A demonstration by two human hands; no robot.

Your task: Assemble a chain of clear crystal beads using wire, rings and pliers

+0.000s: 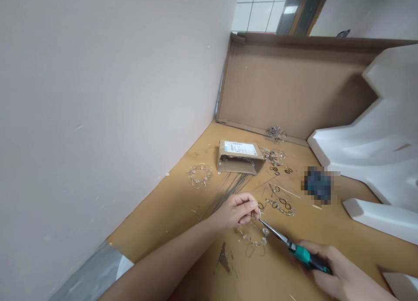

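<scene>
My left hand (237, 210) is closed in a pinch on the top of a wire ring strung with clear beads (254, 236), which hangs down onto the cardboard surface (170, 214). My right hand (339, 275) grips the teal handles of long-nose pliers (294, 248). The plier tips point up-left and meet the wire just beside my left fingers. A bundle of thin straight wires (228, 190) lies fanned out behind my left hand.
A small open cardboard box (240, 156) lies further back. Another beaded ring (200, 174) sits to its left; beaded chains and dark rings (281, 204) lie to the right. A wall (98, 118) stands left, a cardboard panel (287, 92) behind, white foam blocks (375, 148) right.
</scene>
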